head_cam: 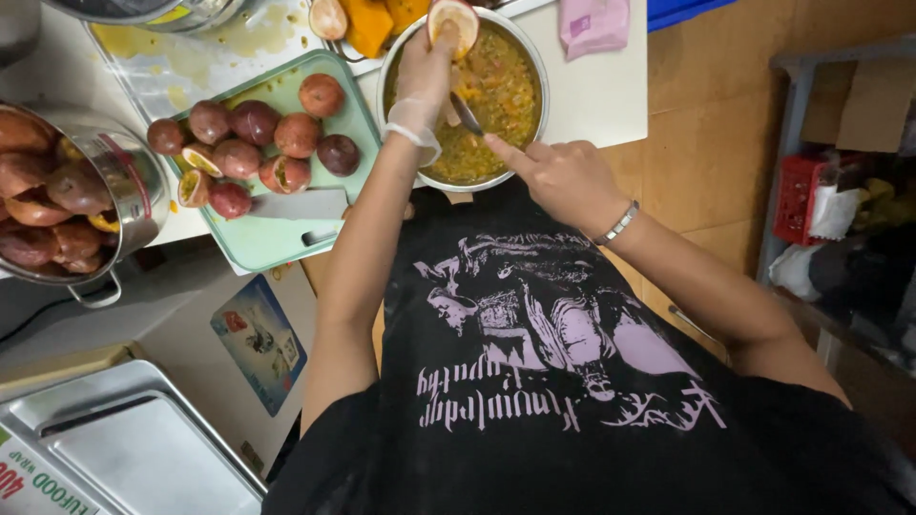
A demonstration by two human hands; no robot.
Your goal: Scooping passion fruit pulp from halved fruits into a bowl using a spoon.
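The light is soft and even, and the top of the picture is brightest. The white table [601,86] in the upper middle looks very bright. The steel pot [134,181] on the left has small shiny spots. The right side is dim and shadowy. The black shirt [572,381] at the bottom looks dark. Straight edges bend a little near the corners. Most things look sharp.
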